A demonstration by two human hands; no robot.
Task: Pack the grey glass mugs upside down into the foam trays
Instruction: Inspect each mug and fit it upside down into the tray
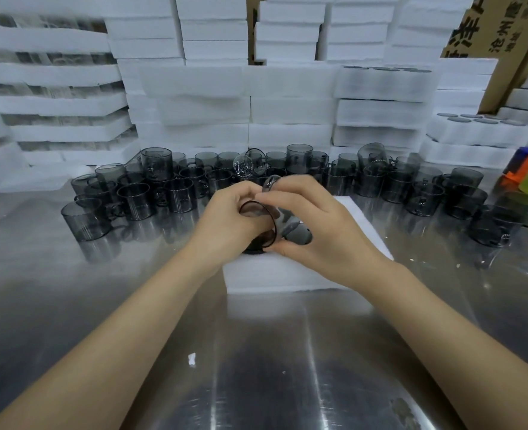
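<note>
Over the near foam tray (287,276), I see the left hand (228,218) and right hand (318,226) both curled round a grey mug (258,223) (maybe two; glare blurs it). Far stacks (380,113) look packed, yet dozens of loose mugs (179,197) stand behind, so much is left.

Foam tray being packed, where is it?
Head view, centre: the foam tray lies on the steel table under the left hand and right hand, which grip mugs, just in front of the row of loose mugs.
</note>
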